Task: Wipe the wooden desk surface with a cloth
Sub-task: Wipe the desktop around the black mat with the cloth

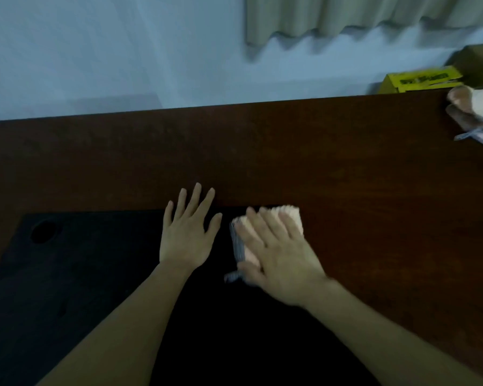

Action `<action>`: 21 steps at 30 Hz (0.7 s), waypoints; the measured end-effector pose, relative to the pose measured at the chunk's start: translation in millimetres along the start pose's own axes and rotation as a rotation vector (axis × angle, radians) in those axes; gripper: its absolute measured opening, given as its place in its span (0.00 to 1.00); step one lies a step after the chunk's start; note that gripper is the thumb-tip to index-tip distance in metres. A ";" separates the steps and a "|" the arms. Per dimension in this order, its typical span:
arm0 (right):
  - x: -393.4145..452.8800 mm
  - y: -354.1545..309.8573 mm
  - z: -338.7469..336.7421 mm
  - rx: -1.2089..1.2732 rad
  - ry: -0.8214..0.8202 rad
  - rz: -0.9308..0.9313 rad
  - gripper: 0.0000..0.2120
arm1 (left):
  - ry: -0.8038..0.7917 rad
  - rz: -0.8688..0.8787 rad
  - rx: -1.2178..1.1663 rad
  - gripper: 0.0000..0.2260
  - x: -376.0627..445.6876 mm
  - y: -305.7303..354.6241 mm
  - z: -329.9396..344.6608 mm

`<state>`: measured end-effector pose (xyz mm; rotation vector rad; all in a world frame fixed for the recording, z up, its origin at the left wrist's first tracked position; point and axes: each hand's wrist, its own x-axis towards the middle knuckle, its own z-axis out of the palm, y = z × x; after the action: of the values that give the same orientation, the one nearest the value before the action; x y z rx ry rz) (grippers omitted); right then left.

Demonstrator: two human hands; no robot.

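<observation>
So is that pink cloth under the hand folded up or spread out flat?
Folded. The cloth is a compact pad under the flat right hand, with stacked edges at its left side, on the desk.

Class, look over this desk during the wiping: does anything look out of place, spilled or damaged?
Nothing looks spilled or damaged. The only loose item is a crumpled cloth at the desk's far right edge, beside a yellow box. The right hand presses the folded cloth flat.

The dark wooden tabletop (332, 151) carries a black mat (95, 274) at its near left. A folded cloth (287, 218) lies at the mat's far right corner. A crumpled rag (477, 115) lies at the far right, a yellow box (421, 79) just behind it.
</observation>
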<state>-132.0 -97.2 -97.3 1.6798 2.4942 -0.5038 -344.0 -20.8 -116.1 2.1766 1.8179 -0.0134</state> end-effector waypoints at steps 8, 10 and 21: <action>24.4 103.3 -16.2 -0.091 0.084 0.200 0.41 | -0.004 0.024 -0.038 0.27 -2.3 -0.4 -3.6; 43.8 122.2 -28.3 -0.048 0.092 0.351 0.38 | -0.011 0.025 -0.049 0.27 -2.8 -0.1 -4.4; -18.8 46.8 -4.2 -0.029 -0.010 -0.078 0.33 | 0.034 -0.004 -0.028 0.26 -3.4 2.1 0.9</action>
<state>-81.4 -96.6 -98.7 1.5707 2.5557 -0.4802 -342.5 -24.6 -115.8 2.1673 1.8292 0.0485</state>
